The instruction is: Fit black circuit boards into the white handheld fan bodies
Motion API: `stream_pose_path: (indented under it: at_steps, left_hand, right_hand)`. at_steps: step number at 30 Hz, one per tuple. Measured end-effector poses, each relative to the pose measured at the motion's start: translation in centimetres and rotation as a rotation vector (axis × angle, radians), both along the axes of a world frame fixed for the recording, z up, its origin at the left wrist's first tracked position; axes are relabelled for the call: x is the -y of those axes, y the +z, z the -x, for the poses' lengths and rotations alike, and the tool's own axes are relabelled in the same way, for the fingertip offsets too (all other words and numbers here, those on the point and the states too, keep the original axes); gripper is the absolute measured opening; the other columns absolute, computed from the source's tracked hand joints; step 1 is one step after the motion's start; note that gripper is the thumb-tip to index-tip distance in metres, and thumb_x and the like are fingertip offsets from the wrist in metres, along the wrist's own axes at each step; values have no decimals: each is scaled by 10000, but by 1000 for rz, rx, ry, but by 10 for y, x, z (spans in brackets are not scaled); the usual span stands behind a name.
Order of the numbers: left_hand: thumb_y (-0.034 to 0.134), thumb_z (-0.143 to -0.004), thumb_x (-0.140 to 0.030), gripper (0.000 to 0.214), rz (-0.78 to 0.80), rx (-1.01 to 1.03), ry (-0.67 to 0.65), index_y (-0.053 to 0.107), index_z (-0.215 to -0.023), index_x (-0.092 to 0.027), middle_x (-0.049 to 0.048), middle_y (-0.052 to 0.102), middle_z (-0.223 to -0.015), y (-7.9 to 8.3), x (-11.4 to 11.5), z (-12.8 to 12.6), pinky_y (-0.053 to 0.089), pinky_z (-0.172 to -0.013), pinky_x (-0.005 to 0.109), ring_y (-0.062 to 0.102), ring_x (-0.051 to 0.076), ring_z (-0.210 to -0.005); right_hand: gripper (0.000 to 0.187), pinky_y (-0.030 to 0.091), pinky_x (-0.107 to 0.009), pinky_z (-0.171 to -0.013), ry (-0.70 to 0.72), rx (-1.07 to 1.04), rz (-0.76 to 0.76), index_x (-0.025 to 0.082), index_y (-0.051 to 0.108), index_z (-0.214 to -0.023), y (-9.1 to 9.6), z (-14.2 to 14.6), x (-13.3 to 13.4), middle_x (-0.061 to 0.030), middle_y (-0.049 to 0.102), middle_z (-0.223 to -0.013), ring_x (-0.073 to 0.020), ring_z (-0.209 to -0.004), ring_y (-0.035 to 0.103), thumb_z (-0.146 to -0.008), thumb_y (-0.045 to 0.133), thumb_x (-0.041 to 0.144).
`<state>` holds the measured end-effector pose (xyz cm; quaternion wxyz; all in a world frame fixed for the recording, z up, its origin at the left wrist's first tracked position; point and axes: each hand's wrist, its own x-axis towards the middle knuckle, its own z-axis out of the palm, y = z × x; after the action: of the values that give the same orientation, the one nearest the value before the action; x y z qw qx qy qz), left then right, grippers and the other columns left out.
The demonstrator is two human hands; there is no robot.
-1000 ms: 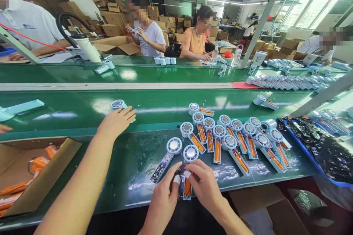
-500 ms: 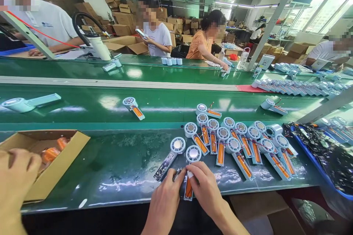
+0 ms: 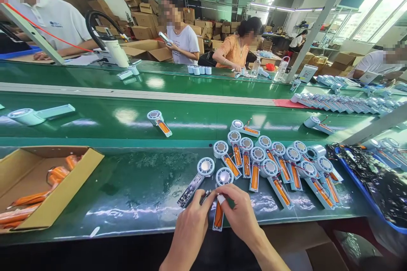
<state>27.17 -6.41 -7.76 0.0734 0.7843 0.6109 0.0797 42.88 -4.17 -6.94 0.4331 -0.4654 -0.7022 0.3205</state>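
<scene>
My left hand [image 3: 194, 219] pinches a small dark circuit board [image 3: 206, 195] between thumb and fingers. Close against it, my right hand [image 3: 238, 208] has its thumb and finger pressed together, and a white wrap covers one fingertip; what lies in that pinch is too small to make out. Both hands are over a light-blue handheld fan housing [image 3: 224, 176], whose handle holds an orange battery [image 3: 218, 217]. Just left lies another fan [image 3: 205, 166] with a circuit board [image 3: 190, 190] along its handle.
Several fan housings with orange batteries [image 3: 255, 175] crowd the right side. A blue tray [image 3: 352, 178] of dark circuit boards stands beyond them. At left is a cardboard box [image 3: 68, 190] with orange batteries [image 3: 59, 173]. More fans [image 3: 154, 116] lie on the green belt [image 3: 190, 125]; co-workers sit opposite.
Another person's hand has left the cardboard box at left. Fans on the belt have shifted slightly right. The co-worker in orange has drawn an arm back. My hands stay nearly in place.
</scene>
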Motion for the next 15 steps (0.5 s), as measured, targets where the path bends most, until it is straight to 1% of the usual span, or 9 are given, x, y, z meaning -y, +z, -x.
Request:
stream_pose_path:
  at_steps: [3,6,9,10,12,14,15]
  left_hand:
    - [413,-847,76,622,-34,-37,-10,639,-1297,-288,75,664,-1124,0,0,-3,574,-574,232,760,184,-748]
    - [414,-811,97,624,-103,-76,-43,671,-1234,-283,74,674,-1107,-2,2,-5,585,-568,242,757,190,-745]
    - [411,-789,109,659,-195,-82,-85,665,-1238,-301,76,678,-1129,-7,4,-3,609,-613,258,758,185,-763]
    - [405,-784,114,673,-220,-74,-101,662,-1242,-306,78,678,-1138,-10,4,-2,614,-632,264,759,185,-770]
    - [379,-785,113,679,-245,-38,-116,663,-1237,-306,81,680,-1143,-15,3,0,614,-631,265,759,182,-757]
    - [349,-823,81,636,-241,44,-93,662,-1232,-294,85,682,-1135,-20,3,2,597,-560,252,753,174,-688]
    - [337,-853,52,601,-235,113,-77,655,-1237,-282,88,686,-1127,-22,3,4,586,-529,246,750,171,-665]
  right_hand:
    - [221,552,-255,-740,-40,67,-48,203,691,-997,-6,1,2,-47,730,-901,-169,-807,697,-920,513,99]
    - [251,548,-273,-750,-69,181,-181,197,677,-989,-10,2,4,-68,723,-941,-188,-836,685,-927,469,71]
    - [295,536,-295,-715,-85,317,-300,191,659,-1033,-8,3,6,-88,725,-987,-209,-828,665,-928,423,47]
    - [304,528,-297,-686,-88,355,-311,189,656,-1031,-7,4,7,-87,726,-967,-212,-797,656,-926,413,41]
    - [303,512,-297,-637,-103,402,-286,188,661,-1016,-6,4,6,-75,717,-880,-212,-727,633,-923,412,42]
    - [293,515,-298,-635,-119,386,-222,190,678,-1015,-6,4,5,-64,705,-830,-212,-713,628,-920,439,50]
    - [299,527,-298,-658,-115,355,-184,194,688,-1030,-7,3,5,-61,708,-840,-212,-736,636,-914,455,47]
